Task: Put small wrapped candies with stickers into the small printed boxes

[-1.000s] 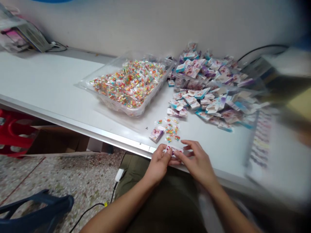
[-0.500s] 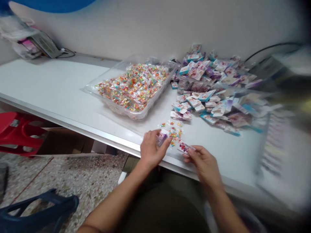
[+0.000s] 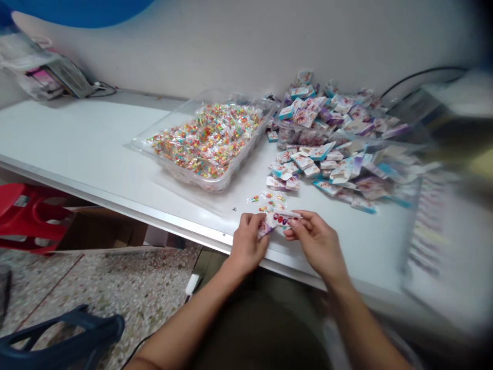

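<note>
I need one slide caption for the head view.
Left hand holds a small carton, right hand a printed card, near tiny colourful sachets.

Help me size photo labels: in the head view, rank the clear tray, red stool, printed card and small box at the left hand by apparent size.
1. Clear tray
2. Red stool, cut off by the edge
3. Unranked: printed card and small box; the left hand partly covers the box.
</note>
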### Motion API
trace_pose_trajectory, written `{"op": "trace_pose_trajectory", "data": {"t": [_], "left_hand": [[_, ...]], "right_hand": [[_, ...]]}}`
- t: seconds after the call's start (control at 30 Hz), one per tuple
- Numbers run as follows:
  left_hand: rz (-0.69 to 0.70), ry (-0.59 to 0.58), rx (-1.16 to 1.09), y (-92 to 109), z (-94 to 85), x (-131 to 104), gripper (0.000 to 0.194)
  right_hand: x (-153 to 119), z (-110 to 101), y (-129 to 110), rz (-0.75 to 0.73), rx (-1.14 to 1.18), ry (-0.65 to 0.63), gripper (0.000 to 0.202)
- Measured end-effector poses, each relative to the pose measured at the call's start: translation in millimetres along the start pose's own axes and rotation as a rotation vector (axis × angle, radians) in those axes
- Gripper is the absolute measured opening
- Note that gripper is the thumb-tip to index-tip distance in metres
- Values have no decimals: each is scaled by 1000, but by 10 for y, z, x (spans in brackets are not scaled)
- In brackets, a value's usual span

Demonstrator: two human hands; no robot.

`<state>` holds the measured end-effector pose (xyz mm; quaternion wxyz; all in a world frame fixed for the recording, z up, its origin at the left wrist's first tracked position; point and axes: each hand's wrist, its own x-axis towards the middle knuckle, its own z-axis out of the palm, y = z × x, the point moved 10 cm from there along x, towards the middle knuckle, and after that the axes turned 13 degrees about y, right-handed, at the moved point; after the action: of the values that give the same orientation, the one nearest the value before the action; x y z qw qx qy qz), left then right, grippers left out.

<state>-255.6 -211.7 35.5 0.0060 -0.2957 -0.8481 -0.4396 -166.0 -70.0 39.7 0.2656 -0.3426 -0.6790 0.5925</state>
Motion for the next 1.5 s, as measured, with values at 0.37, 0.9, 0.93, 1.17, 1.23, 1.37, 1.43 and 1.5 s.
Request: {"op": "trace_pose_trajectory", "data": {"t": [0.37,0.9,0.93,1.17,1.23,1.37,1.43,1.5], "left_hand": [[337,246,-101,252,49,-257,43],[374,368,148,155,-245,-233,26],[342,371,118,101,-282,-223,28],[194,399,45,-112,-356,-225,31],[177,401,45,-124,-346,-222,31],[176,413,42,-122,-326,-204,32],[183,402,38,-110,-291,-183,32],[195,389,34,-85,-247,-158,32]], "right_hand": [[-67,76,-353,-450,-769,-248,20],[91,890,-290,-489,-688,-700,23],[159,960,-271,-476,-650,-742,25],[703,1408,-171,-655,-861,-462,21],[686,1454,-193,-678,-863,-451,17],[575,1161,-323,-583,-734,-399,19],[467,927,-344,-427,-536,-390,27],[319,754,-364,-360,-423,-389,28]]}}
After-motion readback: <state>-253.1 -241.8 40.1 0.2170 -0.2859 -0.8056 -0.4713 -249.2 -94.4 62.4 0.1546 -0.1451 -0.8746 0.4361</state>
